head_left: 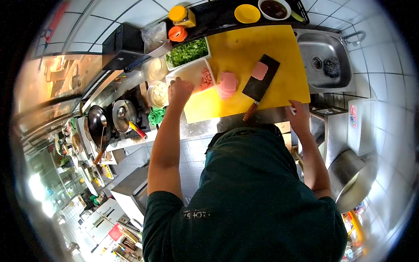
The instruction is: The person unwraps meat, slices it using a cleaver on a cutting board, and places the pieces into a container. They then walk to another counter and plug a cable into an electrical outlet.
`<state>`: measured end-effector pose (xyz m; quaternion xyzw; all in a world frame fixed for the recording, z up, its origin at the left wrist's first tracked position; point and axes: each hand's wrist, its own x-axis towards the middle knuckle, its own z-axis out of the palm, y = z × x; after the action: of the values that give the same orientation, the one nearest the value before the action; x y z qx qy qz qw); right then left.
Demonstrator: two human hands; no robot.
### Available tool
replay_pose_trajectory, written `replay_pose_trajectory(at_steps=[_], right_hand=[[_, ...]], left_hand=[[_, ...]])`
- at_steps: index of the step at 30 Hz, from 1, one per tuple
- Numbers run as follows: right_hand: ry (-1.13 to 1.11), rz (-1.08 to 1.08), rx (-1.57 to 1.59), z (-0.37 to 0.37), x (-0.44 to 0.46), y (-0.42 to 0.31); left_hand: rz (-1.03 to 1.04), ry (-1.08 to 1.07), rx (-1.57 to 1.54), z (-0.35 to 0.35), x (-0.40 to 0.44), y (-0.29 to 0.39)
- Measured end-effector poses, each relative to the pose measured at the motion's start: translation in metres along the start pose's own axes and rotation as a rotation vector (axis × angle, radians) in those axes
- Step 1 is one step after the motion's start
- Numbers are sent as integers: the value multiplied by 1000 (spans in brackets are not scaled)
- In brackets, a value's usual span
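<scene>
My left hand (180, 90) is over the left part of a white tray (196, 67), its fingers bent downward; whether it holds something is hidden. Diced pink meat (206, 78) lies in the tray's right end. Beside it, on the yellow cutting board (244, 43), is a stack of pink meat slices (227, 84). A cleaver (267, 83) lies flat on the board with one pink slice (259, 70) on its blade and its wooden handle toward me. At the board's lower right corner is my right hand (297, 114), with something small and whitish at its fingers.
Chopped greens (187, 53) fill a container behind the tray. Two round bowls stand left, near a green cloth (156, 116) and pans (124, 114) on the stove. A yellow dish (247, 14) sits behind the board, and a metal sink (325, 61) lies right.
</scene>
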<state>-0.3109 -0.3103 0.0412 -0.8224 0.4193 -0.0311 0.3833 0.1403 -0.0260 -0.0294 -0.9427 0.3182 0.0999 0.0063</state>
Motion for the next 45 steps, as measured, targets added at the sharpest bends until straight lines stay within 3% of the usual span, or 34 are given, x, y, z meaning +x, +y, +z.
replay_pose_trajectory(at_steps=[2,4,7,10,13,16,19,21,23,25,28,29,32,35,38,42,45], right_hand=[[19,-74,-32,21,26,-2],[13,-122,-76,36,52,-22],[162,-318,-188,54,88,-50],[7,-230,-185,52,114,-87],[97,-356,-286,72,133,-89],[77,-538,-292,68,128,-119],[47,-920,-269,100,125,-150],[-102,-1062,-212,127,127,-169],[-43,-1080,-200,153,122,-185],[-19,-1099,-404,166,117,-195],[75,-1079,-413,189,123,-193],[103,-1102,-417,188,123,-195],[148,-1237,-384,182,127,-198],[146,-1241,-320,183,126,-200],[117,-1258,-314,182,129,-197],[-55,-1199,-336,182,128,-195],[-108,-1168,-307,182,127,-195]], left_hand=[[49,9,-36,-14,-6,2],[63,2,-136,-72,-25,33],[78,-18,-185,-65,-19,25],[188,52,-117,-55,-12,15],[292,52,-157,-65,-14,12],[363,-11,-123,-51,-6,-1],[257,-244,-237,-51,2,-2],[241,-235,-248,-47,3,-1],[223,-209,-279,-46,2,-2],[209,-166,-330,-50,3,-5],[313,-15,-253,-65,-7,-15],[297,-114,-152,-80,-13,-12],[418,-108,105,-67,-18,-20],[498,-40,74,-44,-13,-26],[440,-89,18,-29,-7,-29],[352,-88,-426,-14,3,-44],[336,-89,-428,-19,0,-36]])
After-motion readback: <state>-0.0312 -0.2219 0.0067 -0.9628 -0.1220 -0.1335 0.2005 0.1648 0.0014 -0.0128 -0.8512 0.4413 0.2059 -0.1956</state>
